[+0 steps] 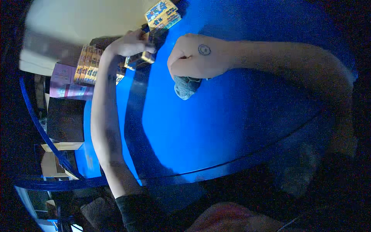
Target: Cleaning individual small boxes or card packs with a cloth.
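Note:
My right hand (pixel 200 56), with a round mark on its back, is closed around a small grey-blue fuzzy item (pixel 187 87), perhaps a plush charm. The lower part of this item sticks out below my fingers; the rest is hidden. At the upper left, my left hand (pixel 132 45) reaches among small printed boxes. Its fingers are blurred and lie at or around a small box (pixel 147 57); whether they grip it cannot be told. Just above that hand is a stack of yellow printed boxes (pixel 163 16).
Both arms extend over a blue tabletop (pixel 185 130). Left of my left forearm stand a row of yellow boxes (pixel 87 65), pink-purple packages (pixel 66 81) and a dark box (pixel 65 119). An open cardboard box (pixel 53 163) is lower left, near the blue curved table edge (pixel 58 184).

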The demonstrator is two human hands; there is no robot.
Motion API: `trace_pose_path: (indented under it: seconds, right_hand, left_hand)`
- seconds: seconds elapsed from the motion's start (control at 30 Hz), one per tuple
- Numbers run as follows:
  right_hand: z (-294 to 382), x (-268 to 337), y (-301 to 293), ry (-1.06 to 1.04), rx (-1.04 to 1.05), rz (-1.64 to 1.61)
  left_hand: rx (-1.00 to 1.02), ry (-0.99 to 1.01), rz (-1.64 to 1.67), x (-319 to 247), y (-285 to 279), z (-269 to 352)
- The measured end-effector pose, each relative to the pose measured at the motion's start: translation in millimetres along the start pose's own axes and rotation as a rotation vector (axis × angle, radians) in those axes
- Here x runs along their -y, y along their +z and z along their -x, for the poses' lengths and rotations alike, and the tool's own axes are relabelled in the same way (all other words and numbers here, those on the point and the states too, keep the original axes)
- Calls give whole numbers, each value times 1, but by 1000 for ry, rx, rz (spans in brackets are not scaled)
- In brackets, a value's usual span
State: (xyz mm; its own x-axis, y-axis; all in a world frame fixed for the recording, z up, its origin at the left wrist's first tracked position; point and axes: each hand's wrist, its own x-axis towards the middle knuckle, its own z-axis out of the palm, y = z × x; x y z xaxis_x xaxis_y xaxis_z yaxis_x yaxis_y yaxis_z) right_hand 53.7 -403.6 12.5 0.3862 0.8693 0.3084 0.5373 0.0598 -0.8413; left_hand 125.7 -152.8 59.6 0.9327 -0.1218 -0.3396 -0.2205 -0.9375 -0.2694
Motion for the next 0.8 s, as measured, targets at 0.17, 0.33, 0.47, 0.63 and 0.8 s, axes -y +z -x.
trace_pose_path:
  seconds: [0.17,0.33,0.47,0.63,0.8]
  right_hand:
    - [9,3,6,-8,-19,20]
    - [11,2,5,-39,-26,22]
    - [6,-1,3,-45,-22,5]
    - [6,-3,6,-20,-20,-13]
    - [9,-5,7,-47,-38,19]
  left_hand:
    - [27,18,82,14,5,-7]
    - [-12,-135,224,-17,-19,20]
    - [-46,-103,146,8,-5,5]
    - [231,97,320,26,-4,-21]
    - [23,94,147,16,-6,-15]
